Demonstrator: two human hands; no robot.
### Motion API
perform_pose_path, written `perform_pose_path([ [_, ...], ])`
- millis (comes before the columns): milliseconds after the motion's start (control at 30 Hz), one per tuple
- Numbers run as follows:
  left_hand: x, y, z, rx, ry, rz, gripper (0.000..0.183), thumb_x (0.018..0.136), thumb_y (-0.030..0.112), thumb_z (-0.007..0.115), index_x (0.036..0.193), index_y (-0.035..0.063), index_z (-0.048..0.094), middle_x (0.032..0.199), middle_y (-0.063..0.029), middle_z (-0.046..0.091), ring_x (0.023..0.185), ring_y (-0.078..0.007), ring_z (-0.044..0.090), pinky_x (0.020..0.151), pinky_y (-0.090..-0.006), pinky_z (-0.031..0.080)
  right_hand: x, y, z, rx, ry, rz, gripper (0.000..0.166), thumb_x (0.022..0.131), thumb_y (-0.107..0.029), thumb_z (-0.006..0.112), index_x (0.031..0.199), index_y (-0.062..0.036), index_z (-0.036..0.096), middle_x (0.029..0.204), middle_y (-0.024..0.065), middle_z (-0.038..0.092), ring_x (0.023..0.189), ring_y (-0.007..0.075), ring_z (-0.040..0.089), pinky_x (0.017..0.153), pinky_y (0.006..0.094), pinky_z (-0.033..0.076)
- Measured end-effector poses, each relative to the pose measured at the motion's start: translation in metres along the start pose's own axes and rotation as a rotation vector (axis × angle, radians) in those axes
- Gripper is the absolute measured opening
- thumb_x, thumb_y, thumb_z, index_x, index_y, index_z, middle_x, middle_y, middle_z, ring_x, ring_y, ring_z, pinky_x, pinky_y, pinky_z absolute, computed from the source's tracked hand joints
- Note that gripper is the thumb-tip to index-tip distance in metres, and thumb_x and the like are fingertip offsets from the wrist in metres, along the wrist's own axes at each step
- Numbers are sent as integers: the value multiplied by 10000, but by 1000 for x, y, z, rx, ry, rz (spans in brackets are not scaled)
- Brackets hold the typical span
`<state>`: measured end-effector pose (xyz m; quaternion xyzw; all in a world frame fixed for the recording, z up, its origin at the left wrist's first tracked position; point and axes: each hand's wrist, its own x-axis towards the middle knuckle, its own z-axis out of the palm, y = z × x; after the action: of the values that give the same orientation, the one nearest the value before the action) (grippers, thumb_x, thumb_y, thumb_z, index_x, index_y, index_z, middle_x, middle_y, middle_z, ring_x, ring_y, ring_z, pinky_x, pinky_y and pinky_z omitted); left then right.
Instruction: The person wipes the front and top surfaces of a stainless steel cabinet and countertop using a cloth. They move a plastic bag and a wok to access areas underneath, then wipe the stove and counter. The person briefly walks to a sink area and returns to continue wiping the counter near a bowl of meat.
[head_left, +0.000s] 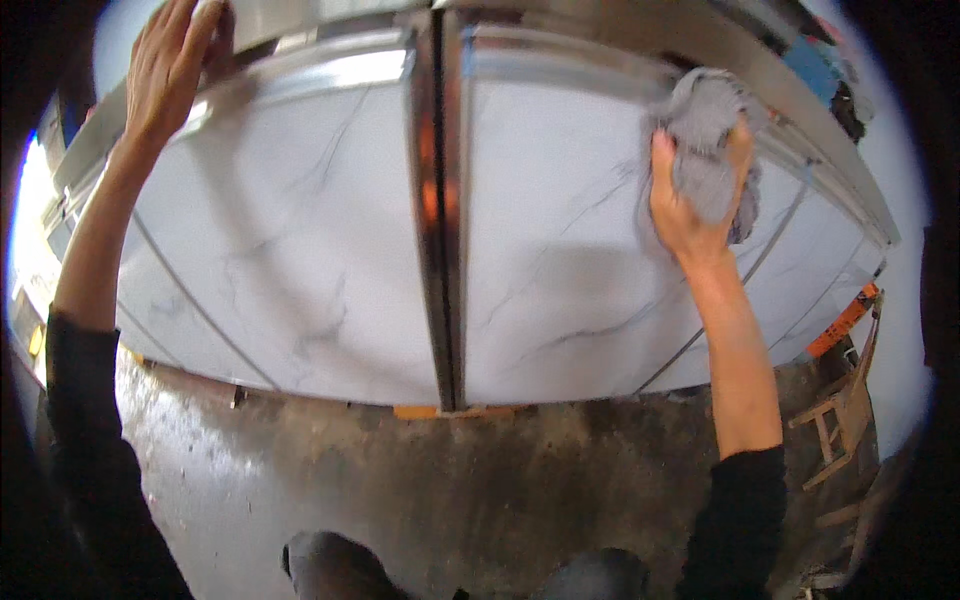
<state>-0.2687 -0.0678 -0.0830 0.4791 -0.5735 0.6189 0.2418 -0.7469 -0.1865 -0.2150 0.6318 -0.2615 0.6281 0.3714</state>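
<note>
My right hand (697, 202) holds a bunched grey cloth (705, 120) against the upper right part of a white marble-patterned panel (562, 225), just under its metal frame rail. A second marble-patterned panel (337, 225) stands to the left, beyond a dark gap between two shiny metal uprights (442, 225). At the upper left, my left hand (169, 75) rests on the metal top edge. Its fingertips reach the picture's rim, and whether they grip the edge cannot be told.
A stained concrete floor (465, 480) lies below the panels. At the right are a wooden stool (840, 427) and an orange strip (840, 322) bearing writing. Blue and dark items (814, 71) lie beyond the metal top at the upper right.
</note>
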Motion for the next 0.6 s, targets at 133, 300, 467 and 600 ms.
perform_pose_path([
  [133,-18,63,-30,-371,160,-265,602,910,469,413,1323,34,361,1385,-188,318,1327,-312,259,1093,-433,185,-23,-55,27,162,-43,-128,515,770,-231,635,1226,-28,507,1214,176,501,1126,338,465,987,464,329],
  [300,-159,137,-94,-767,-200,80,594,812,309,633,1317,84,417,1338,-192,438,1279,-364,372,1058,-516,279,-151,-144,23,61,-392,-364,419,790,-230,558,1163,-38,583,1089,109,599,1083,246,530,989,444,342],
  [467,-213,255,-203,-1282,-1145,-24,622,689,161,729,1261,101,493,1357,-176,376,1269,-382,348,1029,-511,313,-310,-139,6,324,-691,-686,257,803,-138,502,993,-49,651,1116,105,599,1182,203,478,1040,413,312],
  [600,-248,320,-230,-1747,-1363,67,513,830,225,619,1273,31,448,1257,-208,475,1167,-379,460,975,-462,381,-406,-115,5,612,-1014,-862,216,831,-116,491,963,-20,633,1292,150,497,1270,241,402,1094,403,265],
])
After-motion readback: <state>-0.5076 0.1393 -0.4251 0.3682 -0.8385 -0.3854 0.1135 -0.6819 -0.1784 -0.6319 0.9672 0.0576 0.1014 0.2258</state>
